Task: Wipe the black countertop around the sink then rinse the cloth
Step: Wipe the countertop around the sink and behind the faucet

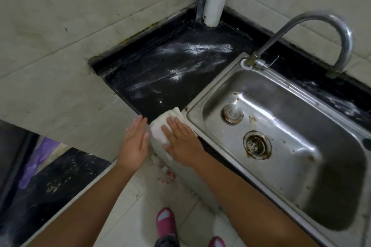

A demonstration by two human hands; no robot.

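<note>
My right hand (181,142) presses a white cloth (163,126) flat against the front edge of the black counter (160,78), just left of the sink's (281,138) near corner. The fingers (172,126) of that hand lie straight and close together on top of the cloth, pinching nothing; the cloth is folded, with one crumpled end poking out beyond my fingertips toward the sink rim and another corner hanging below my palm, over the counter's edge.

My left hand (135,142) is just beside the cloth, at the counter's front left corner, where the black surface meets a pale tiled wall (60,96). Its fingers (138,124) are straight and held together, holding nothing; whether the palm touches the counter edge I cannot tell.

White streaks and smears (192,56) run across the black counter between the cloth and the back corner, where a white pipe (215,0) rises against the tiles. More white smears show on the narrow black strip behind the sink, at the right.

The steel sink holds two round fittings: a small capped one (232,114) and a larger open drain (257,145), both ringed with rust-coloured stains. A curved metal tap (321,24) stands at the sink's back left corner, its spout arching to the right.

Below, my pink slippers (166,221) stand on a pale tiled floor (130,202) with scattered crumbs near the counter's base.
</note>
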